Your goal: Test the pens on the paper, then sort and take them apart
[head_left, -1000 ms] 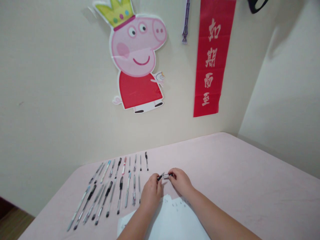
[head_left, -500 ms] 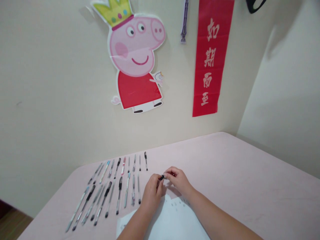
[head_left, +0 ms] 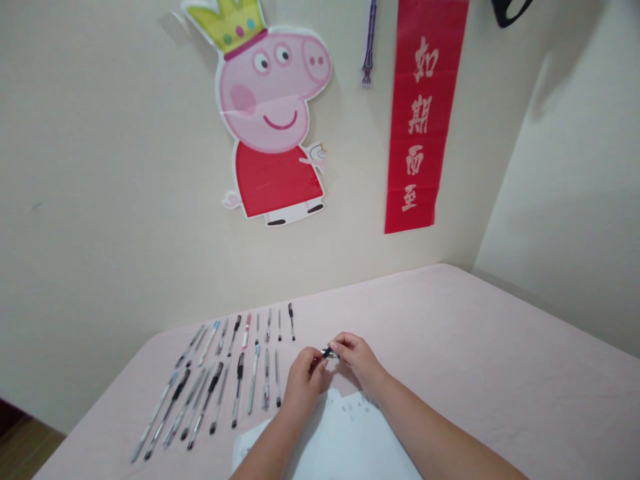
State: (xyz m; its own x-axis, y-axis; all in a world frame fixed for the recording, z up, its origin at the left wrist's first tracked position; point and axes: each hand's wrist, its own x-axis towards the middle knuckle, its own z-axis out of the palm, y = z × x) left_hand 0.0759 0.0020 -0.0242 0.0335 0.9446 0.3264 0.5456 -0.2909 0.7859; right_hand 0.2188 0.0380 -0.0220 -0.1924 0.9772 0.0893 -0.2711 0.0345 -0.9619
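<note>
Slim black-and-clear pen parts (head_left: 327, 353) are pinched in left hand (head_left: 304, 379) and right hand (head_left: 359, 357) fingertips, held between; long axis roughly hand-to-hand, neither nearer.

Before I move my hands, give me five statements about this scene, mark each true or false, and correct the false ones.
1. The pens lie in two rows to the left of both hands. True.
2. The left hand and the right hand are close together at a small dark item. True.
3. The right hand lies flat on the pens. False: its fingers are at the small dark item, well apart from the pens.
4. The white paper lies partly beneath the forearms. True.
5. The tabletop covering is dark green. False: it is pale pink.
</note>
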